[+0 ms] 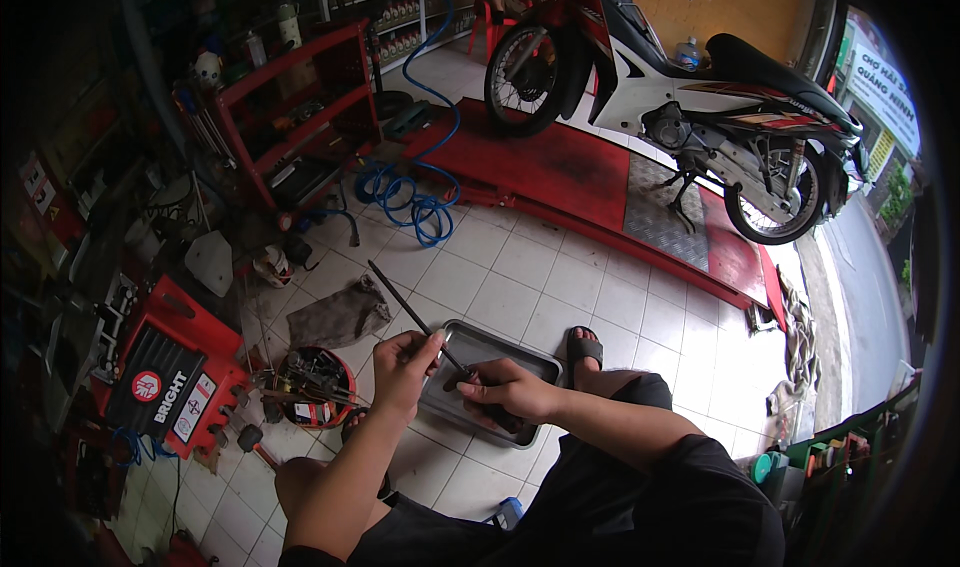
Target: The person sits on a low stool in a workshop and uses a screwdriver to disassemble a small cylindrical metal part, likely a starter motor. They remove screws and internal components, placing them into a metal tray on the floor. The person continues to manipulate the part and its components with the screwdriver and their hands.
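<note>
A long, thin dark rod [397, 294] slants between my two hands, its free end pointing up and to the left. My left hand [408, 359] pinches it partway along with thumb and fingers. My right hand [508, 387] is closed around its lower end, where a darker, thicker part shows by the thumb; its exact shape is hidden. Below both hands a grey rectangular tray [500, 341] lies on the tiles, with dark residue inside. Its contents are partly covered by my hands.
A motorbike [690, 107] stands on a red lift platform [560, 167] ahead. Coiled blue hose [425, 217] lies near a red tool rack [290, 102]. At left are a grey rag [340, 312], a round red container of tools [315, 387], a hammer [257, 443] and a red machine [170, 377].
</note>
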Demonstrator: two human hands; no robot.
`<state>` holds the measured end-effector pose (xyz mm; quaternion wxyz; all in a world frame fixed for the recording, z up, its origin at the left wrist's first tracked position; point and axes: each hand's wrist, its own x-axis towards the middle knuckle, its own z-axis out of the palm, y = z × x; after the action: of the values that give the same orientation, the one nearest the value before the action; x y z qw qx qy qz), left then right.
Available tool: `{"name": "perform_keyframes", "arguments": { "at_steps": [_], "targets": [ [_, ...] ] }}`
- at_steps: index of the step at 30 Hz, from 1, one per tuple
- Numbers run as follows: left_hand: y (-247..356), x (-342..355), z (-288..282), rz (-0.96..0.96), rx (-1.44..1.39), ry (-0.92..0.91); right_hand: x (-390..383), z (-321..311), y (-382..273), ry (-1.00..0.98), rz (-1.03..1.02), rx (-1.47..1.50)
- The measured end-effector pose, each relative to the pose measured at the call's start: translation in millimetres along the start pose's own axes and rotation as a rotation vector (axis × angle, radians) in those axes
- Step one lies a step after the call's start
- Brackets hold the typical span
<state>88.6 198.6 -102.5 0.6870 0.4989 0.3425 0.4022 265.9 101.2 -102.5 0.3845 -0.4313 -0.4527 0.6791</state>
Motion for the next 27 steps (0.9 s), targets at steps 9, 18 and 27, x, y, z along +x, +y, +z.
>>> {"name": "perform_keyframes", "arguments": {
  "at_steps": [9, 18, 27],
  "targets": [
    [-0.3, 0.6, 0.3, -0.001, 0.005, -0.003, 1.9, -3.8, 7.3, 0.002, -0.01, -0.022],
    [3.5, -0.2, 4.6, 0.0, 0.001, 0.017, 1.8, -0.6, 6.9, 0.016, -0.016, 0.035],
    [4.5, -1.8, 4.2, -0.008, -0.005, 0.024, 0.1, 0.4, 1.1, 0.012, 0.001, -0.003]
  ]
}}
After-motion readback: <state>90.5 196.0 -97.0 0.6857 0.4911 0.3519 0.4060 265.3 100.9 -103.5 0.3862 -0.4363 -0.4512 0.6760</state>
